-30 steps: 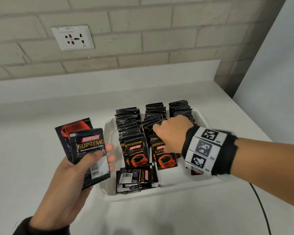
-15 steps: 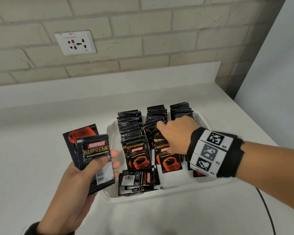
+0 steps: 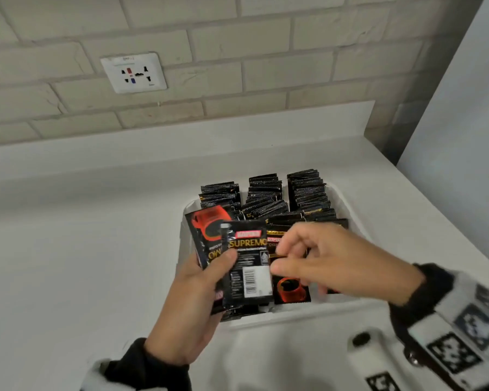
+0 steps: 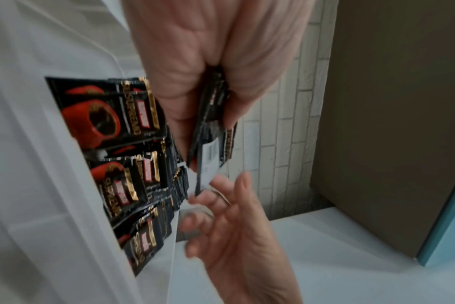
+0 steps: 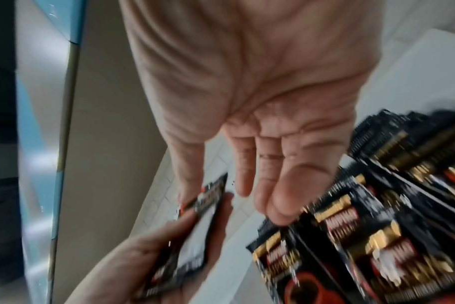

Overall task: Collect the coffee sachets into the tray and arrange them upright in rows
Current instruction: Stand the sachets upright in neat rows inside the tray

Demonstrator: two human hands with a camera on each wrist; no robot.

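Observation:
My left hand [image 3: 206, 277] grips a small stack of black Kopiko Supremo sachets [image 3: 246, 266] above the front left corner of the white tray [image 3: 268, 320]. The top sachet shows its barcode side. My right hand [image 3: 316, 258] hovers just right of the stack with fingers extended and thumb near its edge, holding nothing. In the right wrist view the right hand's [image 5: 260, 102] palm is open beside the held sachets [image 5: 195, 236]. The left wrist view shows the right hand's fingertips [image 4: 208, 197] at the stack's [image 4: 210, 123] edge. Three rows of upright sachets [image 3: 305, 193] fill the tray.
The tray sits on a white counter [image 3: 82, 249] against a brick wall with a socket [image 3: 134, 72]. The counter ends at the right beside a tall white panel [image 3: 463, 122]. Some sachets lying flat at the tray's front are mostly hidden behind my hands.
My right hand has left the middle row in the tray and come back toward the stack. My left hand has carried the stack right, over the tray's front left corner.

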